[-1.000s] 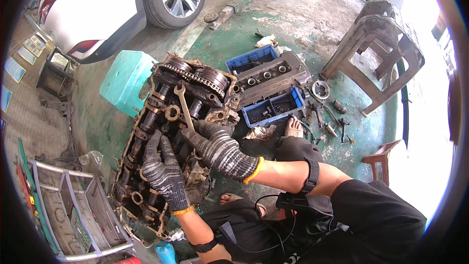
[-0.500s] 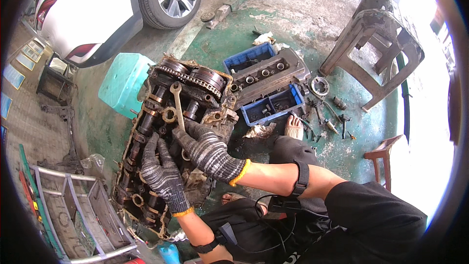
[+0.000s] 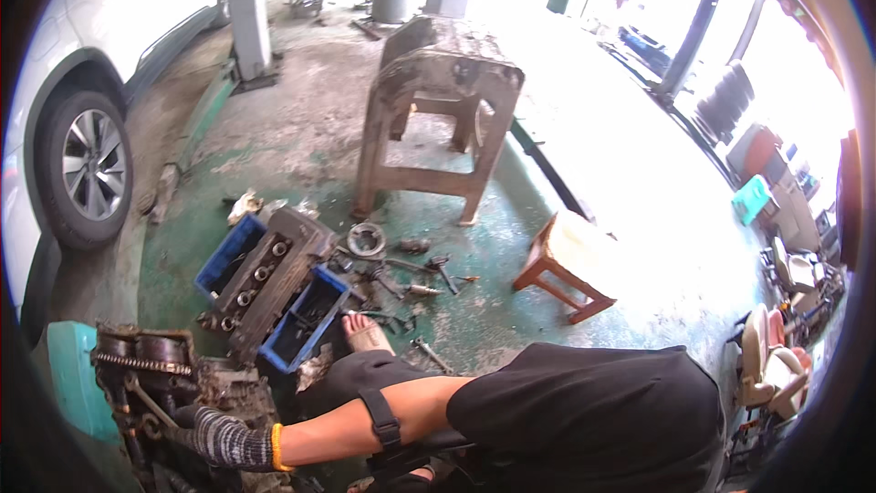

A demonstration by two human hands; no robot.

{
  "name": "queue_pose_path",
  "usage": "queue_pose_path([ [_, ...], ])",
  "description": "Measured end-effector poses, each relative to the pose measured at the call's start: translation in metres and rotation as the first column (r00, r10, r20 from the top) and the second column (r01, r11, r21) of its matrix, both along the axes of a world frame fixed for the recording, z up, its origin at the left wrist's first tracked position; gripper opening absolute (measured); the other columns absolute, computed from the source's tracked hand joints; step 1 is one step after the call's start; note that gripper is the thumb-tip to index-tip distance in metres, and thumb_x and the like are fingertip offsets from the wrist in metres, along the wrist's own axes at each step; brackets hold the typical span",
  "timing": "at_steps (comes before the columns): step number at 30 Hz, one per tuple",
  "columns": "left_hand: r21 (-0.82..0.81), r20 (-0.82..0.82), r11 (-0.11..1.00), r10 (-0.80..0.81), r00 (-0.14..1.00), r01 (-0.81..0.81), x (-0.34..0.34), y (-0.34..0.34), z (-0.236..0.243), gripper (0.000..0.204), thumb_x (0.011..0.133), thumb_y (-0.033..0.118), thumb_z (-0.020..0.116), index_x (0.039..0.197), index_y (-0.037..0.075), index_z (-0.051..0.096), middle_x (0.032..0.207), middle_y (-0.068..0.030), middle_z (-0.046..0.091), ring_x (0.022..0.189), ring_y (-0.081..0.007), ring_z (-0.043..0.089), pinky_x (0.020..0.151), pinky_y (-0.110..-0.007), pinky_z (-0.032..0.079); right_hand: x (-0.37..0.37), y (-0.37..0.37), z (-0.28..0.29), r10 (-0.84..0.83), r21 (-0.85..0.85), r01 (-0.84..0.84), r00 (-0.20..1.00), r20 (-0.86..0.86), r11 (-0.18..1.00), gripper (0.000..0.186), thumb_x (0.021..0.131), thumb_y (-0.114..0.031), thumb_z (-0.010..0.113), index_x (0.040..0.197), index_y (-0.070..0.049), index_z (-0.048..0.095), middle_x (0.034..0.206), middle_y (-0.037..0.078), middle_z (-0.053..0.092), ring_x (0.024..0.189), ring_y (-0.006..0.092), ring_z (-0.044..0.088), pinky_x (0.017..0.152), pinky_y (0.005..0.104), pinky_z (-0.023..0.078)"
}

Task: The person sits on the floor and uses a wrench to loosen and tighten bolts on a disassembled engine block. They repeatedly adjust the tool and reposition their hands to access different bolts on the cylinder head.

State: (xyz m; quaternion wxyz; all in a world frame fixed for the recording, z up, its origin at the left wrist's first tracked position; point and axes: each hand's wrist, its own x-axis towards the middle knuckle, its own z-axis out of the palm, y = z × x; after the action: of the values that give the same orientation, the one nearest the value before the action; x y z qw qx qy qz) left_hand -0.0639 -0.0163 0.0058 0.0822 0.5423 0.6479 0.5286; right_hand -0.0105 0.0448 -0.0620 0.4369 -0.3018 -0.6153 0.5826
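My right hand (image 3: 228, 440), in a grey and black striped knit glove with a yellow cuff, is closed round the lower end of a wrench (image 3: 151, 402). The wrench's upper end lies over the top of a dirty engine cylinder head (image 3: 239, 383), beside the timing chain (image 3: 146, 361). Much of the engine is cut off at the lower left of the view. My left hand is out of the picture.
A grimy valve cover (image 3: 271, 278) lies between two blue bins (image 3: 306, 319) on the green floor. Loose engine parts (image 3: 388, 281) are scattered near my foot. A tall dirty stool (image 3: 438, 68), a low wooden stool (image 3: 568, 265) and a white car (image 3: 100, 9) stand around.
My view has swung to the right, so the engine now sits at the lower left. My left hand has left the picture. The right hand still holds the wrench.
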Motion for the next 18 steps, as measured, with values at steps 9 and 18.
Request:
queue_pose_path([
  [9,-0.01,-0.04,0.997,-0.072,0.997,0.072,0.033,0.015,0.001,0.038,0.089,-0.01,0.056,0.126,-0.006,0.062,0.124,-0.0172,0.066,0.113,-0.0235,0.061,0.104,-0.036,0.047,0.119,0.01,0.107,-0.02,-0.381,-0.048,0.985,-0.174,0.923,0.028,0.09,-0.024,0.071,0.11,-0.005,0.07,0.084,0.005,0.072,0.072,0.0138,0.064,0.067,0.0338,0.054],
  [18,0.001,-0.051,0.995,-0.103,0.993,0.103,0.038,0.02,-0.002,0.039,0.088,-0.011,0.056,0.127,-0.006,0.062,0.125,-0.0172,0.065,0.113,-0.0237,0.061,0.104,-0.036,0.047,0.122,0.066,0.069,-0.013,0.279,-0.037,0.984,0.176,0.96,0.019,0.083,-0.002,0.066,0.103,-0.002,0.066,0.079,0.01,0.068,0.069,0.0203,0.065,0.063,0.0334,0.052],
])
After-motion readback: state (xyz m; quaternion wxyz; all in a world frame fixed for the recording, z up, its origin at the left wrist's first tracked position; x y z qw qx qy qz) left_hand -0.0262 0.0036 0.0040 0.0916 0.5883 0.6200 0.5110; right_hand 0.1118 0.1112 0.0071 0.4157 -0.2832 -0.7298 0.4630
